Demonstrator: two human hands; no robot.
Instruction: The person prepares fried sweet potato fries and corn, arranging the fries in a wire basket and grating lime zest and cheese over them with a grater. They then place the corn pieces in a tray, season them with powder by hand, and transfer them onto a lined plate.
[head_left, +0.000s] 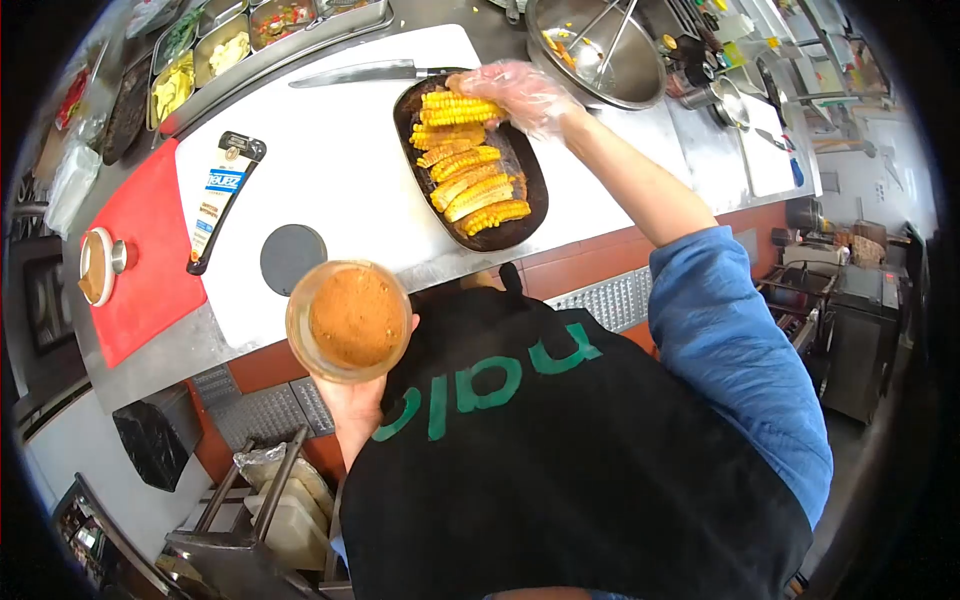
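Note:
My left hand point(352, 400) is wrapped round a clear jar point(298, 322) part-filled with orange-brown spice powder point(357, 316), held in front of the counter edge. My right hand point(520, 95), in a clear plastic glove, is at the far end of a dark oval platter point(533, 195). Its fingers are closed around the topmost corn rib point(455, 108); the fingertips are partly hidden. Several more seasoned corn ribs point(468, 180) lie in a row down the platter. Just left of the platter's far end lies a knife point(350, 73).
A white cutting board point(330, 170) carries a labelled squeeze bottle point(222, 200) and a dark round lid point(292, 258). Left is a red board point(150, 270) with a small white dish point(97, 265). Food pans point(215, 50) and a steel bowl point(640, 75) stand at the back.

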